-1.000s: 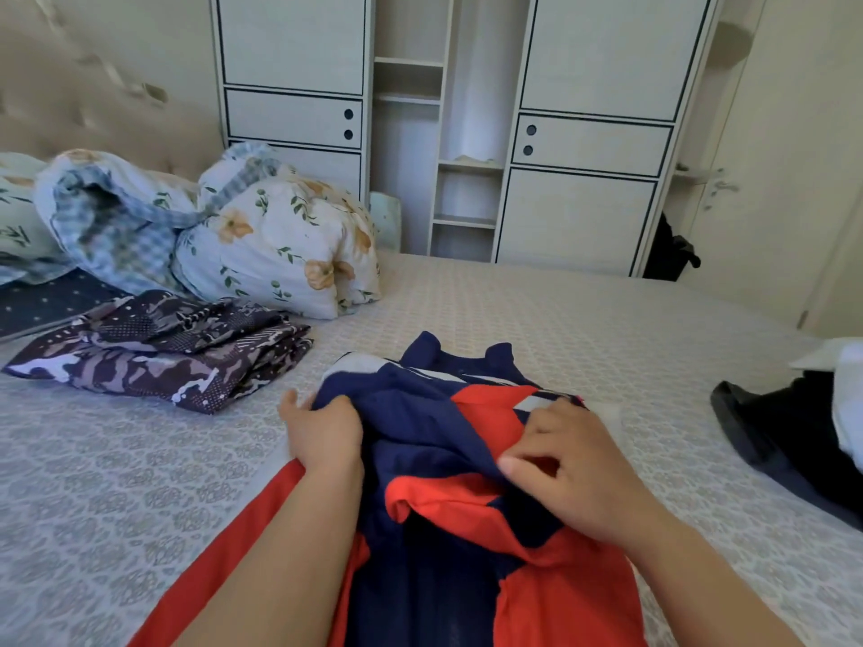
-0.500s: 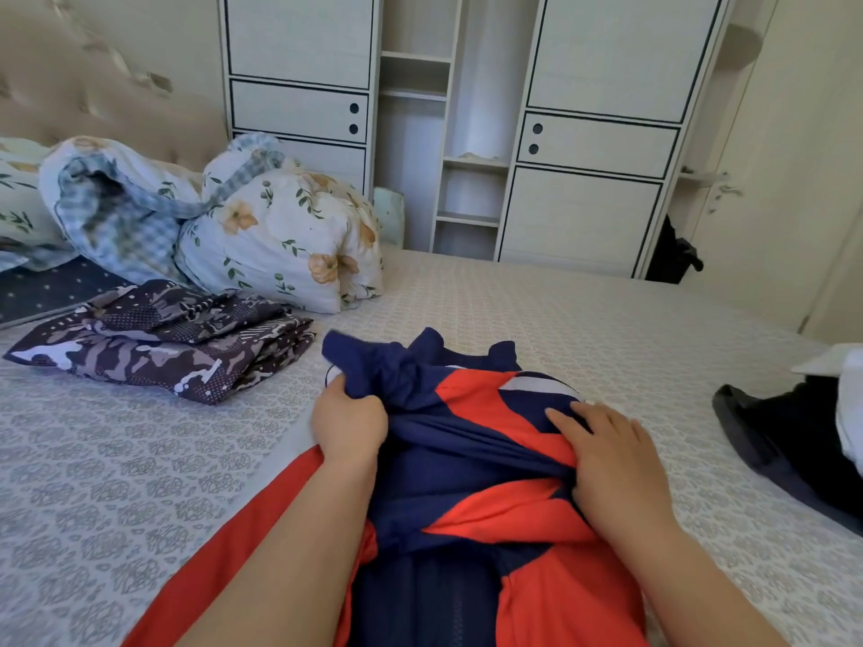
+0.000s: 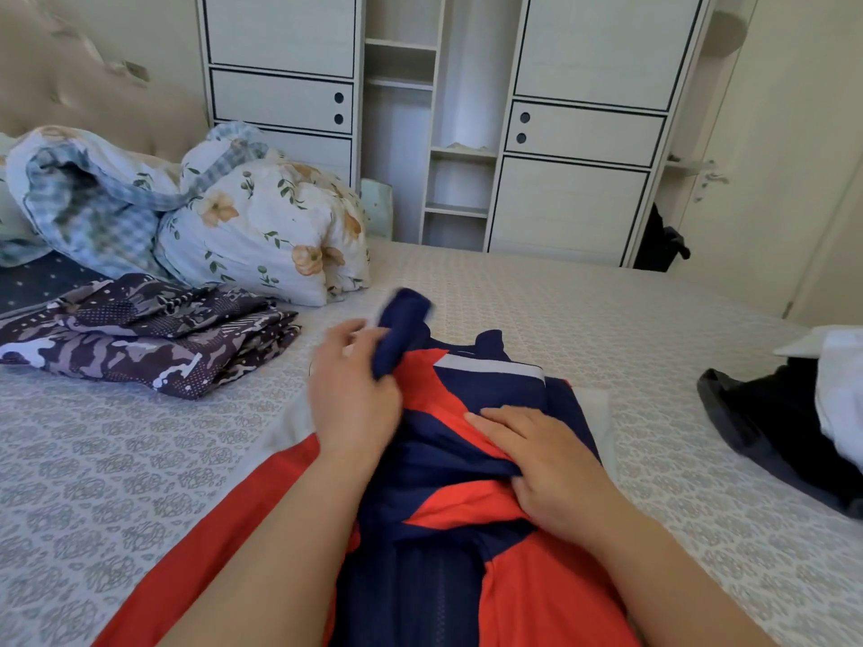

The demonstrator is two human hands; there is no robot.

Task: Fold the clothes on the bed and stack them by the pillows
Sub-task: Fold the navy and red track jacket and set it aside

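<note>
**While one hand lifts a navy strap, the other pins the jersey to the bed**

With the red-and-navy jersey (image 3: 467,483) spread on the patterned bed cover (image 3: 116,483) right in front of the person, both hands are on it. Left hand (image 3: 352,394) has fingers curled round a navy shoulder strap (image 3: 397,333), lifting it up off the garment; that bit is motion-blurred. Right hand (image 3: 546,464) lies across the chest area w/ fingers fairly straight, thumb tucked against a navy fold – pressing rather than gripping.

Folded camo-print garment (image 3: 149,343) sits on the bed to the left, just in front of the floral pillow (image 3: 266,231) and touching or nearly touching it. Blue checked bedding (image 3: 88,203) is bunched next to that pillow, against the padded headboard (image 3: 93,86).

Far right: dark clothes (image 3: 766,422) in a loose heap, unfolded, w/ something white (image 3: 840,380) on top, well apart from the jersey.

Behind the bed, a pale wardrobe (image 3: 583,133) w/ closed doors either side of an open shelf column (image 3: 460,151); one shelf holds a small pale item, too unclear to name; other shelves' contents can't be made out. Dark fabric (image 3: 661,245) hangs beside the wardrobe, near a door (image 3: 770,156).
</note>
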